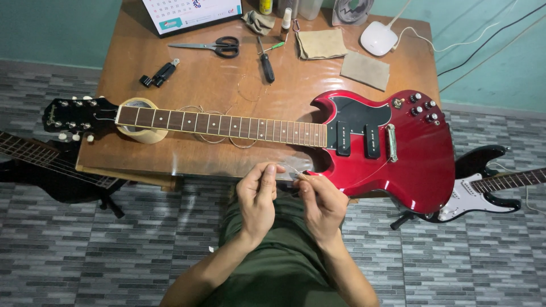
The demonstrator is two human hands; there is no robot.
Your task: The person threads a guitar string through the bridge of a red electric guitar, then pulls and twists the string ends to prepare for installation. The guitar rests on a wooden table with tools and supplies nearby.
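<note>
Pinching thin guitar string (pixel 347 181) btwn both hands: left hand (pixel 257 200) & right hand (pixel 322 206), at 6 o'clock of red guitar (pixel 392 165), whose neck rests on tape roll (pixel 140 120) for support.

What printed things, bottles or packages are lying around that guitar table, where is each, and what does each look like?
Desk calendar: far edge of the table, white sheet with a grid, dark frame.
Small bottle: far edge, right of the calendar, slim, white cap.
Yellow container: top edge, mostly cut off.
Pale container: beside it, translucent, mostly cut off.
Tape roll: under the red guitar's neck, beige ring.
</note>
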